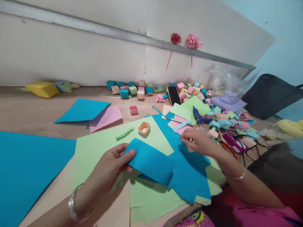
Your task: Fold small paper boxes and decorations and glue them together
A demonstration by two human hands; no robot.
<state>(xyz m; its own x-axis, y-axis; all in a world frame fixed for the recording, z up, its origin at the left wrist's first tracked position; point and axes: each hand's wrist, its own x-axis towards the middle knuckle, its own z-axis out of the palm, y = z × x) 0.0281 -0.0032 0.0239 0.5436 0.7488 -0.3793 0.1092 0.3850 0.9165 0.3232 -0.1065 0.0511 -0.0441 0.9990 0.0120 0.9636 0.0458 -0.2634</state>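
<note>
My left hand (115,160) pinches a blue rectangle of paper (151,162) by its left end, thumb on top. The paper is held above the green and blue sheets. To the right, my right hand (195,140) hovers over a large blue sheet (189,186) with its fingers curled together; whether something small is between them cannot be made out. Just beyond the left hand, a small open peach paper box (144,128) and a zigzag-folded green strip (124,134) lie on a pale green sheet (94,157). Near the right hand lies a slim metal tool (172,119).
A blue glue gun (200,117) lies beyond my right hand, beside a phone (174,95) and a pile of folded paper pieces (220,123). A small pink box (133,109) and more paper cubes (124,93) stand toward the wall. A purple device (234,143) with black cable is at right.
</note>
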